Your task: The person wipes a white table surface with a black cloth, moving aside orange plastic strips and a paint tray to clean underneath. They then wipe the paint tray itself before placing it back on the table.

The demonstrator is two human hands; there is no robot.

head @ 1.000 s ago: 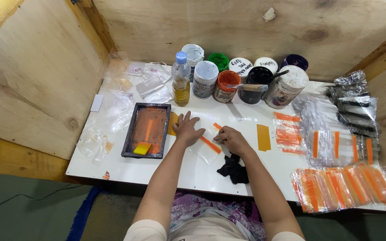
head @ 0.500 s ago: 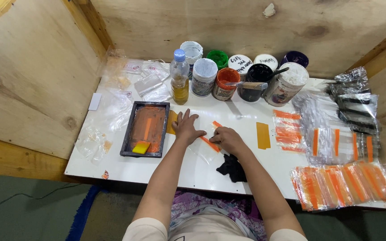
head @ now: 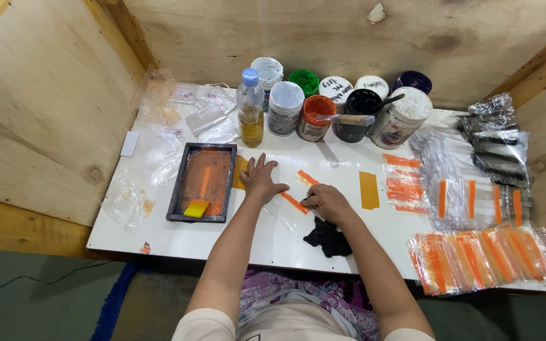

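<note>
Both hands are down on the white table [head: 323,165], working one clear bag [head: 289,192] with orange stripes. The left hand [head: 261,179] lies flat, fingers spread apart, palm pressing the bag's left edge. The right hand [head: 327,202] sits just at four o'clock from it, fingers curled together with the tips touching the bag's lower orange stripe; whether they pinch it, cannot tell. The bag lies flat at table centre, between the two hands. At nine o'clock from the left hand, just beside it, sits the dark frame [head: 202,182] smeared orange, a yellow squeegee [head: 196,208] in its near corner. A black rag [head: 328,237] lies at six o'clock from the right hand, touching the wrist. An orange strip [head: 368,190] lies at three o'clock. Jars [head: 316,118] and a bottle [head: 250,108] line up at twelve. Finished bags [head: 481,256] are stacked well apart at four o'clock.
</note>
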